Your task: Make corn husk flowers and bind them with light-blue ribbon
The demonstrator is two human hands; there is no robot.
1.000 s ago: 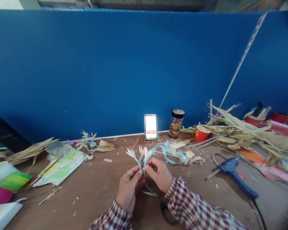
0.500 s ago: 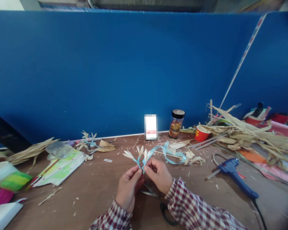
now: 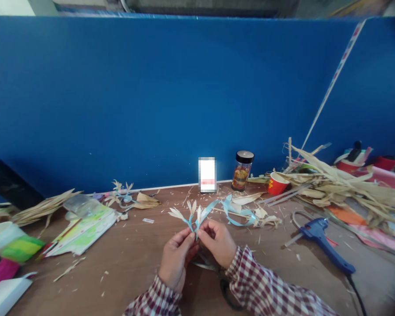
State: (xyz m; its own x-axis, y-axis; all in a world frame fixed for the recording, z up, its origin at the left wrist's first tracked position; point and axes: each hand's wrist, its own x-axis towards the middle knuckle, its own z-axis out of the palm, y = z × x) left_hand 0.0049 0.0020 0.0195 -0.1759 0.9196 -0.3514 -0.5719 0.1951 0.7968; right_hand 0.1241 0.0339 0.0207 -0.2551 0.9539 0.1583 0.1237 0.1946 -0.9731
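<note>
Blue partition wall behind a littered wooden desk point(image 3: 125, 263), both hands busy over its middle.

Left hand point(image 3: 176, 259) and right hand point(image 3: 219, 243) meet fingertip to fingertip, fingers pinched shut on the stems of a small husk flower sprig point(image 3: 190, 213) bound with light-blue ribbon point(image 3: 232, 210), holding it upright just above the desk, probably so the petals stay clear. Wrists rest low, checked sleeves angled inward. A blue glue gun point(image 3: 322, 239) lies well to the right, near a husk pile point(image 3: 342, 184); a jar point(image 3: 242, 170) stands by the wall.
</note>
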